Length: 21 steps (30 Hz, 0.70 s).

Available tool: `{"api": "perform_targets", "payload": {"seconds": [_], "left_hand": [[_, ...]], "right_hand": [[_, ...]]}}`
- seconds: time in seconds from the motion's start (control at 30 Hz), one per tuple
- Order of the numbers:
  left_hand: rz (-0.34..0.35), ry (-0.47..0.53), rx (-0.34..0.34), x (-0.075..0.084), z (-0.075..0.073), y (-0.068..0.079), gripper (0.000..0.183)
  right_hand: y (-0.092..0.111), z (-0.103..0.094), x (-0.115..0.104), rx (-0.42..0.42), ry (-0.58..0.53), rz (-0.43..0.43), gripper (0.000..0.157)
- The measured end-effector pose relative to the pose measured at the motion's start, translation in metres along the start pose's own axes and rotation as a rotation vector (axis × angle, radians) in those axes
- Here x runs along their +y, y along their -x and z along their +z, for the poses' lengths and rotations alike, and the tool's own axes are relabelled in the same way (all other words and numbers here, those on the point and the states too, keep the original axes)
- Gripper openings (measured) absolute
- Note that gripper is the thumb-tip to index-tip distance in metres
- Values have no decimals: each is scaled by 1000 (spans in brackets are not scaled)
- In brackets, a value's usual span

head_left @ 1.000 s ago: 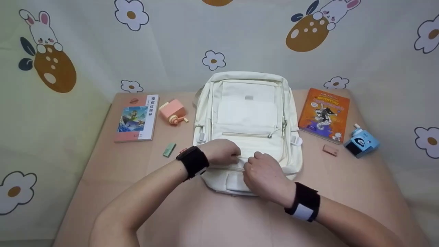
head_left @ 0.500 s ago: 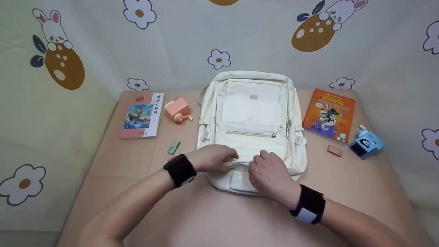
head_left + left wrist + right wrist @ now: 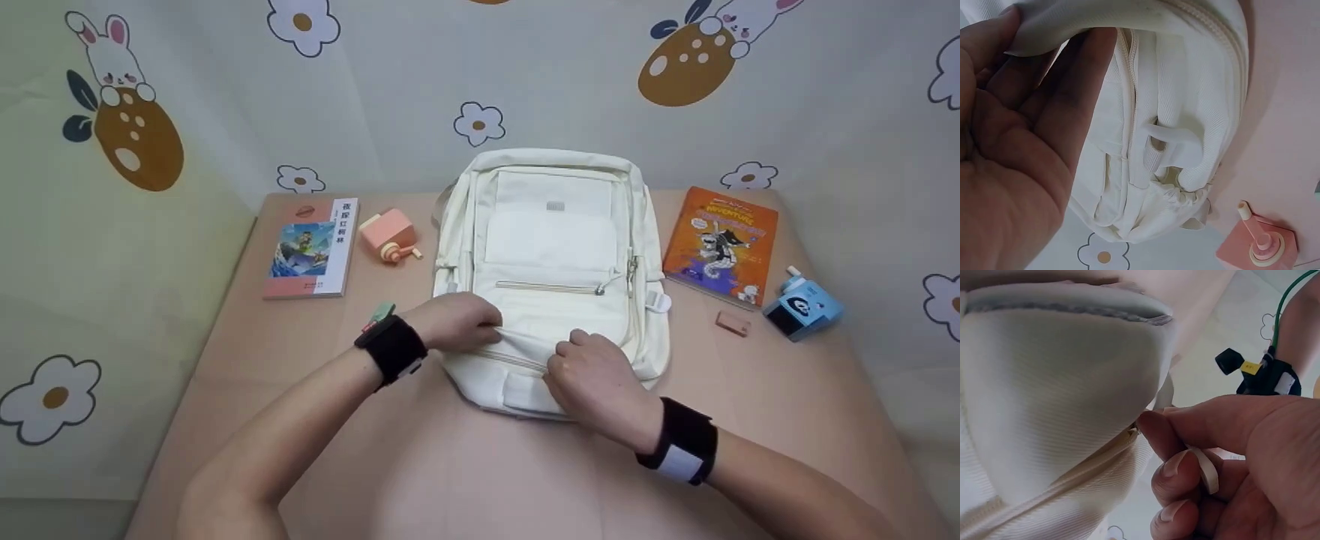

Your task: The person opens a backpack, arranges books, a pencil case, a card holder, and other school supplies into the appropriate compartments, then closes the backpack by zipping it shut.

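A cream backpack (image 3: 551, 240) lies front side up on the table. My left hand (image 3: 456, 321) pinches the fabric above its lower front zipper, drawing up a taut fold (image 3: 521, 341). In the left wrist view, the thumb lies on one side of that fabric (image 3: 1095, 14) and the fingers on the other. Lower on the bag, my right hand (image 3: 600, 379) holds the zipper pull between thumb and forefinger. The right wrist view shows the pull's pale tab (image 3: 1206, 471) running through the curled fingers, beside the zipper line (image 3: 1092, 461).
Left of the bag are a book (image 3: 307, 251), a pink crank pencil sharpener (image 3: 388, 234) and a green eraser (image 3: 382, 311), partly behind the left wristband. On the right are an orange book (image 3: 721, 247), a pink eraser (image 3: 733, 323) and a blue sharpener (image 3: 802, 306).
My left hand let go near the pocket's middle, moved left with spread fingers, and now pinches the fabric farther left, lifting a fold. My right hand stays at the zipper pull.
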<state>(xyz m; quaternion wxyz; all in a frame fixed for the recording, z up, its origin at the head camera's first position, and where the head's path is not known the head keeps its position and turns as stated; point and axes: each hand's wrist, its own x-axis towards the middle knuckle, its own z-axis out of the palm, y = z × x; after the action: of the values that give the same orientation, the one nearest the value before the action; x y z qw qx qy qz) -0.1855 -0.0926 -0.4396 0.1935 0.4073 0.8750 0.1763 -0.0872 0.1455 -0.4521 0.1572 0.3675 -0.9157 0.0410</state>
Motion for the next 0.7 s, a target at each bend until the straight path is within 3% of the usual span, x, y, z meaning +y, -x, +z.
{"api": "perform_targets", "payload": {"seconds": [0.2,0.37,0.53,0.7], "left_hand": [[-53,2,-65,-1,-4,-9,28],[-78,21,-77,-1,-5,-10,26],[-73,30,-82,-3,-6,-10,23],[-52,33,-86,-4,-6,-11,22]], "right_hand": [[-8,-1,-3,-39,-16,-16,29],[-21,1,-8,-53,9,-61,24],[-35,8,-15,-25,63,-108,25],[-42,11,-18,-60,56,-105,28]]}}
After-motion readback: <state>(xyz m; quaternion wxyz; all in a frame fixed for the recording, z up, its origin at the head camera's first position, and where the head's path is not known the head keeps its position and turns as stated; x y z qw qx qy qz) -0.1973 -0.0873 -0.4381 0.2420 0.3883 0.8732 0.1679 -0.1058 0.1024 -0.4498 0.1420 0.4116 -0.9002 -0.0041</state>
